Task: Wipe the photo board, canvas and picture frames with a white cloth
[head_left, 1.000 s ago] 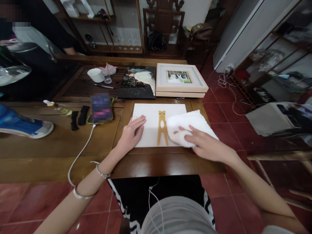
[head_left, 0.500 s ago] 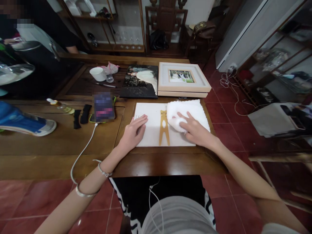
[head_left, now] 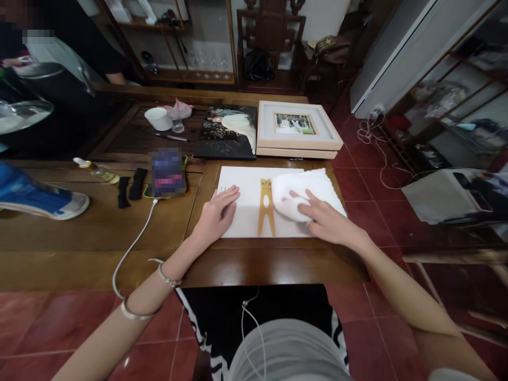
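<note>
My left hand (head_left: pixel 216 214) lies open and flat on the left edge of a white board (head_left: pixel 248 211), fingers together and pointing right. On the board's right side, my right hand (head_left: pixel 327 217) presses down on a fluffy white towel (head_left: pixel 304 185), which is bunched up around its fingertips. Between the two hands a flat, yellow-brown piece (head_left: pixel 265 209) rests on the board. It has a cat-like head, an oval hole and two long legs, and neither hand touches it. The towel covers the board's right part.
Beyond the board are a framed photo (head_left: pixel 331 127) and a dark photo panel (head_left: pixel 206 143). To the left lie a phone (head_left: pixel 169 172) with a white cable (head_left: pixel 135 246), black straps (head_left: pixel 124 193), a dropper bottle (head_left: pixel 99 172) and a blue shoe (head_left: pixel 35 193). A white cup (head_left: pixel 159 119) stands farther back.
My right hand has slid slightly right and toward me, dragging the towel with it; the towel's folds have shifted. My left hand and the yellow-brown piece stay in place.
</note>
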A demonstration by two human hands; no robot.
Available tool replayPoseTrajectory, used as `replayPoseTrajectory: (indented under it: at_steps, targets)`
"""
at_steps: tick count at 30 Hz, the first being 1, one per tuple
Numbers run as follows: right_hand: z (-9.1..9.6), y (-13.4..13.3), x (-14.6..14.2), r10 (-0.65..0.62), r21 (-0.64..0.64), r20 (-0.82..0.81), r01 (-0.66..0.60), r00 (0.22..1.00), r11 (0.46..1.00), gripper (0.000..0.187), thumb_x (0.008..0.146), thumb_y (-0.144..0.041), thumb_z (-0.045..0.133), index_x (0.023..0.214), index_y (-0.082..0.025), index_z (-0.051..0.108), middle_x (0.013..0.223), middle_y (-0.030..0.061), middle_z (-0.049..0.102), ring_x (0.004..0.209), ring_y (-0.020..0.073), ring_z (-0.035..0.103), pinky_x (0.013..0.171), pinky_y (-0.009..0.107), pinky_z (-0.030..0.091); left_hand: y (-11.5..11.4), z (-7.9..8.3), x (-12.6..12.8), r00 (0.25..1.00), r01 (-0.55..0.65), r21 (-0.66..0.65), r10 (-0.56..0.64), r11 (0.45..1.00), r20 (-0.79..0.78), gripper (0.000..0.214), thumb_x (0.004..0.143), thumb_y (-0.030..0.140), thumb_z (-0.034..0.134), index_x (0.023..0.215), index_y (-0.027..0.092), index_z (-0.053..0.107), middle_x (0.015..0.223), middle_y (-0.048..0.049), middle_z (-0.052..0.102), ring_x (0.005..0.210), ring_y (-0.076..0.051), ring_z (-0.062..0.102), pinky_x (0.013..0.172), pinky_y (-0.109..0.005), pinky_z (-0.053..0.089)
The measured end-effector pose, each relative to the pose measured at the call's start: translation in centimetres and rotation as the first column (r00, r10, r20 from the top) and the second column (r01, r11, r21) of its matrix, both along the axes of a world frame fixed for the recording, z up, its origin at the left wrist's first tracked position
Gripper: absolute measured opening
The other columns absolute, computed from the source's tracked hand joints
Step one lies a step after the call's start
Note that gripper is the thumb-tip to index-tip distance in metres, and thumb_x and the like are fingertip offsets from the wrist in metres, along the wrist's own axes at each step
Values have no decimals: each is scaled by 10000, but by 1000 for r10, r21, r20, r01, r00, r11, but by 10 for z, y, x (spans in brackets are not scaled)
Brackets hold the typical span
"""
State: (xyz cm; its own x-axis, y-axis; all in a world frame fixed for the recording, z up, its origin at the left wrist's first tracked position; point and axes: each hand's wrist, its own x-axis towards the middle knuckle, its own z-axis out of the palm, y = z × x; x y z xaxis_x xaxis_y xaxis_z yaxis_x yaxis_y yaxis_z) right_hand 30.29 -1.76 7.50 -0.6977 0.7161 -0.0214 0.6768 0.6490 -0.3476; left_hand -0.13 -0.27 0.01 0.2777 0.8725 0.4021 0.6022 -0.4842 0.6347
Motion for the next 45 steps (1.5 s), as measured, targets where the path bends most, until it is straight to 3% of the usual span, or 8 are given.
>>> replayPoseTrajectory:
  at_steps: [5,8,17,21,25,30,35,45]
  targets:
    - [-21,56,-11,-76,141,-63,84,995,986,332,624,11,402,846,-208,516,1293,153,637,1428,318,330,1167,613,245,0,0,-1,1000,5,0,-5,1000,5,305,945,242,487,1164,178,689,1269,-122,662,1248,-281,579,1142,-571,331]
    - [-27,59,-14,-100,186,-95,116,990,976,315,621,4,415,833,-200,526,1287,184,636,1416,335,354,1154,624,259,0,1,-1,1000,4,-4,-4,1000,2,306,946,246,488,1166,177,689,1269,-122,662,1247,-283,580,1137,-572,337]
    - [6,-64,-10,31,-35,-44,-33,999,999,364,575,54,385,795,-195,533,1458,158,497,1460,270,253,1197,605,177,0,1,0,1000,3,-6,-3,1000,-1,309,942,240,484,1162,171,690,1272,-131,659,1254,-280,575,1139,-575,333]
    - [22,-87,-2,78,-158,-28,-81,997,984,366,561,44,383,795,-203,518,1443,150,518,1461,226,246,1217,524,199,0,1,0,1000,6,-5,-6,1000,-2,307,939,237,489,1162,174,691,1272,-130,659,1254,-284,574,1142,-575,326]
    - [17,-56,2,28,-130,-37,-33,999,991,343,591,37,376,788,-219,490,1408,136,558,1448,238,284,1211,512,238,0,2,0,1000,3,0,-3,1000,-11,310,942,236,480,1162,178,691,1276,-128,657,1258,-279,571,1138,-575,334]
    - [-9,24,-5,-60,11,-118,61,991,998,291,619,-2,386,771,-232,479,1138,113,706,1401,301,386,1196,583,230,0,2,0,1000,5,-2,-5,1000,-12,311,943,237,479,1161,176,692,1281,-127,654,1255,-276,575,1137,-571,340]
    - [-28,63,-16,-136,166,-144,159,980,973,304,613,-5,397,812,-212,498,1217,167,671,1396,338,388,1169,628,228,0,3,0,1000,2,-12,-2,1000,-3,306,943,237,483,1159,176,691,1282,-123,654,1253,-272,577,1146,-566,328]
    - [8,-46,-10,11,-46,-29,-13,1000,999,377,590,55,383,820,-206,529,1461,152,496,1467,259,230,1193,612,193,0,2,-1,1000,6,-15,-6,1000,-4,306,941,244,486,1169,198,685,1278,-110,659,1262,-267,569,1151,-559,326]
